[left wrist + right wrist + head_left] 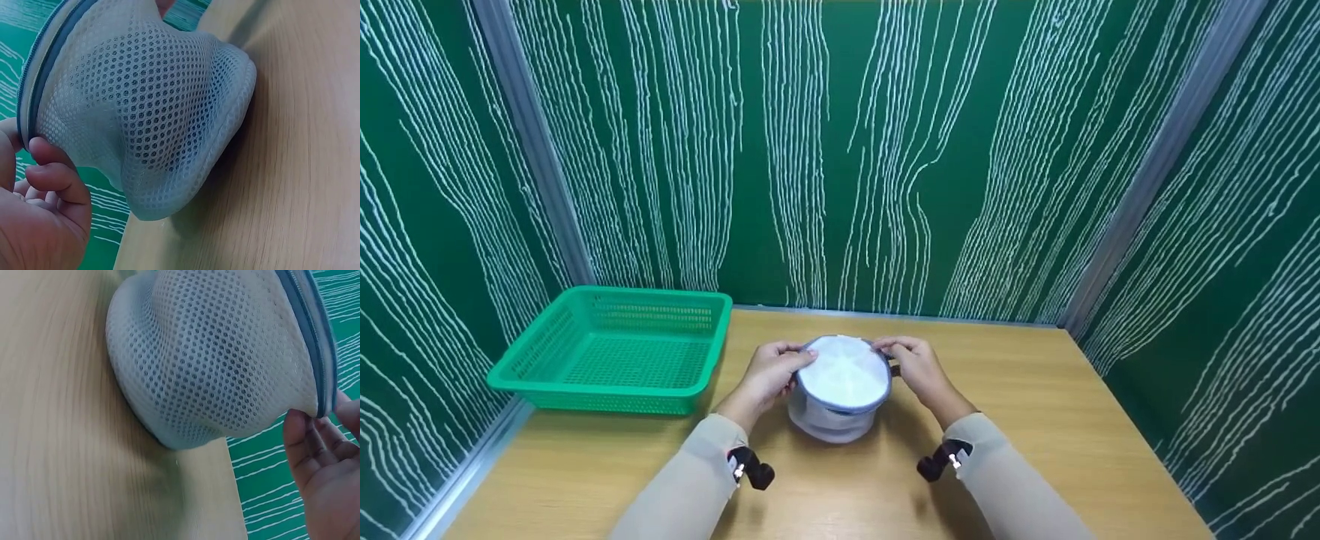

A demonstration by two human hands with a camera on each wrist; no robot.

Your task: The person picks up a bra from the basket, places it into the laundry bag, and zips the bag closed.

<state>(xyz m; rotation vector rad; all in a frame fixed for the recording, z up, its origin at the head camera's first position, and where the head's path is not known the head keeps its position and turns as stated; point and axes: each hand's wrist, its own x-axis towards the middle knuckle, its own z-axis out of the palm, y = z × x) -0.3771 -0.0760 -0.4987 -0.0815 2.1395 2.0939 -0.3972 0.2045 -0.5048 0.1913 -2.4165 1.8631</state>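
Observation:
A white mesh laundry bag [844, 371], round with a flat top and a blue-grey zipped rim, stands on the table at the centre of the head view. My left hand [769, 379] pinches its rim on the left, thumb over the top edge. On the right side my right hand [916, 369] pinches the same rim between thumb and fingers. In the left wrist view the honeycomb mesh side [152, 107] sags and folds near the base. The right wrist view shows the zip [315, 343] running along the rim, closed where visible. What the bag contains is hidden.
To the left on the wooden table [1035, 420] stands a green plastic basket [611, 401] with slotted sides. Green panels [885, 150] with white wavy lines rise behind and at both sides. Each sleeve carries a black wrist camera [750, 466].

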